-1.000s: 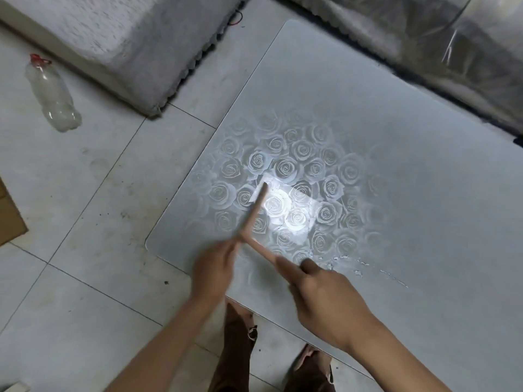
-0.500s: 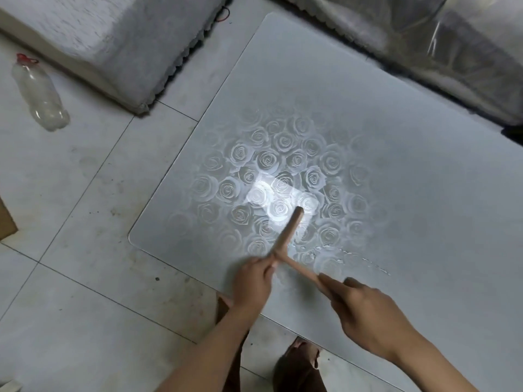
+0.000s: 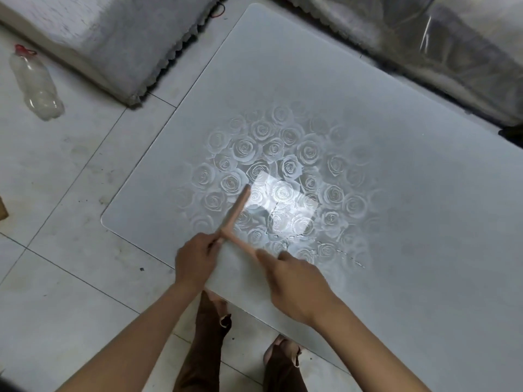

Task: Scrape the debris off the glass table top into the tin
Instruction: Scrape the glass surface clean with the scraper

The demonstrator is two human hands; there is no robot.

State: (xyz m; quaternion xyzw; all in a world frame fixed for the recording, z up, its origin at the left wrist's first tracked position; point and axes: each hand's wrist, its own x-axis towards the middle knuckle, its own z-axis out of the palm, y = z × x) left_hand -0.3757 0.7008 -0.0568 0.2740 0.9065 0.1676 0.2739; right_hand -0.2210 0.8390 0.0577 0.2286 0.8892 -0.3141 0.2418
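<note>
- Head view: a frosted grey-white glass table top with rounded corners and a pattern of roses in its middle is seen from above, and a bright square reflection of light lies on the roses.
- A pale pink T-shaped scraper is laid on the glass near the front edge. Its long bar is pointed away from the person, and the far tip of the bar touches the left border of the bright reflection.
- The left hand is closed on the scraper where the bar meets the handle, with the fingers curled around it.
- The right hand is closed around the near end of the handle. The exact position of its fingers cannot be told, because they are blurred.
- The small white crumbs of debris are spread on the glass in a thin broken line, just to the right of the right hand, and some more are seen near the lower border of the reflection.
- A clear plastic bottle with a red cap is lying on the pale tiled floor, well apart from the table.
- A grey padded cushion is placed on the floor beyond the left corner of the table.
- Two legs in brown trousers are seen below the front edge of the table.
</note>
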